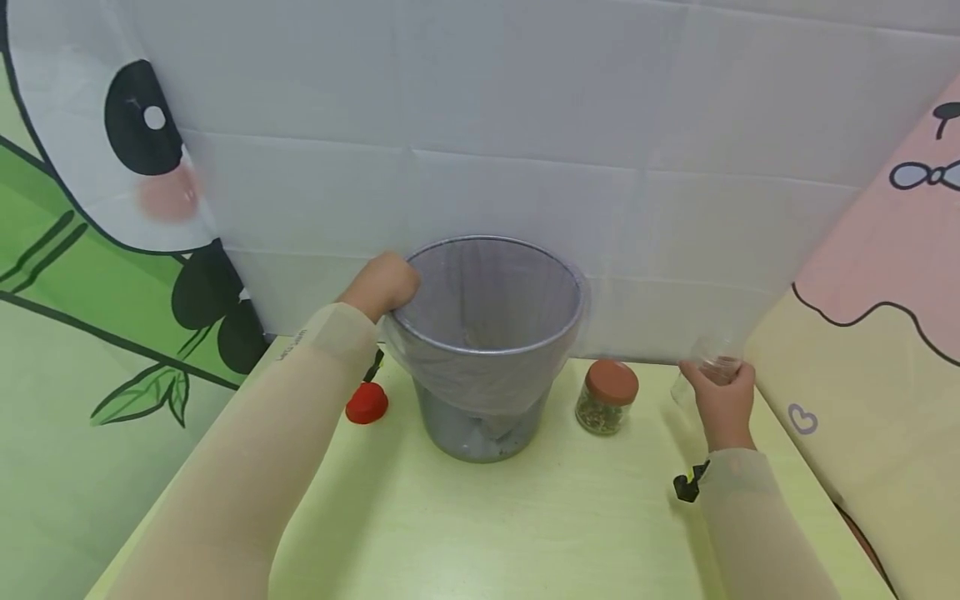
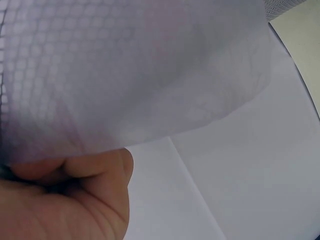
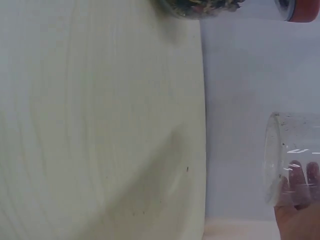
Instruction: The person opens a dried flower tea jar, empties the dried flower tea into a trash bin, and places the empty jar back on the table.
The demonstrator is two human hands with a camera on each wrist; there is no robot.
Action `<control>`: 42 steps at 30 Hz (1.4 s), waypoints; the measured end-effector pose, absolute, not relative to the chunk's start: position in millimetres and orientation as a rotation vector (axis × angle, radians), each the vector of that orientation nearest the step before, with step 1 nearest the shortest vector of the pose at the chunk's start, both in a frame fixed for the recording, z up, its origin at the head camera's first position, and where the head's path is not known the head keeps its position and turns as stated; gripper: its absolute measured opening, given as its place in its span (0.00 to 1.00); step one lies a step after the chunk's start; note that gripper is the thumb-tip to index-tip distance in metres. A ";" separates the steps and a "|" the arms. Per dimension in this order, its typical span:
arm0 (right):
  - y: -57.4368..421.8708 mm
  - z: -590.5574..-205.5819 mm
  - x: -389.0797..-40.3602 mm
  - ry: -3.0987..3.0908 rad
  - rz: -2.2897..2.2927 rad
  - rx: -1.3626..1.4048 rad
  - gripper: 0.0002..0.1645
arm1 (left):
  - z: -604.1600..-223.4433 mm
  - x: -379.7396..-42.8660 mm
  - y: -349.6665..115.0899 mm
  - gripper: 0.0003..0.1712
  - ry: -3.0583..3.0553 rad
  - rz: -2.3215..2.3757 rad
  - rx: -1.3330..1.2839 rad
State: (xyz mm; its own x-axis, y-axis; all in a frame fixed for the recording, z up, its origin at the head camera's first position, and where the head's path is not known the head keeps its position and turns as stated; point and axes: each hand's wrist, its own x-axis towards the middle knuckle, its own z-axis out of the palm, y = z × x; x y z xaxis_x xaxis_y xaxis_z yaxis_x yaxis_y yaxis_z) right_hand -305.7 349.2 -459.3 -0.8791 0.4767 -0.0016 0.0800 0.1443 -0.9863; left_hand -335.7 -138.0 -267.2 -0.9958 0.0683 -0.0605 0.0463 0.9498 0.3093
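Observation:
A grey mesh bin [image 1: 480, 437] stands on the table, with a translucent plastic bag [image 1: 487, 379] folded over its rim. My left hand [image 1: 386, 285] grips the bin's rim at the left; the left wrist view has its curled fingers [image 2: 102, 170] at the edge of the bag. Over at the right, my right hand [image 1: 722, 404] holds a clear jar [image 3: 295, 132] just above the table. Its fingers show through the jar's wall. Between bin and right hand sits a lidded jar [image 1: 602, 412] of dried green-brown bits, topped by a reddish-brown lid [image 1: 612, 382].
A small red object [image 1: 367, 403] lies on the table left of the bin, beside the left forearm. White sheeting [image 1: 510, 108] rises behind the table [image 1: 480, 533]. Printed cartoon panels stand at the left and right sides. Tiny dark specks dot the tabletop near the right hand.

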 end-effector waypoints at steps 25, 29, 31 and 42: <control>362.3 -509.8 -315.4 -2.329 1.736 -0.545 0.54 | -268.8 -335.1 -133.9 0.24 3.011 0.534 0.077; 361.9 -512.4 -314.6 -2.323 1.764 -0.553 0.57 | -267.5 -334.3 -133.5 0.23 3.015 0.544 0.072; 361.5 -511.9 -314.7 -2.340 1.750 -0.545 0.58 | -266.7 -334.1 -133.2 0.23 3.015 0.546 0.075; 368.8 -516.0 -316.2 -2.496 1.696 -0.549 0.68 | -265.0 -330.5 -131.4 0.26 2.993 0.564 0.055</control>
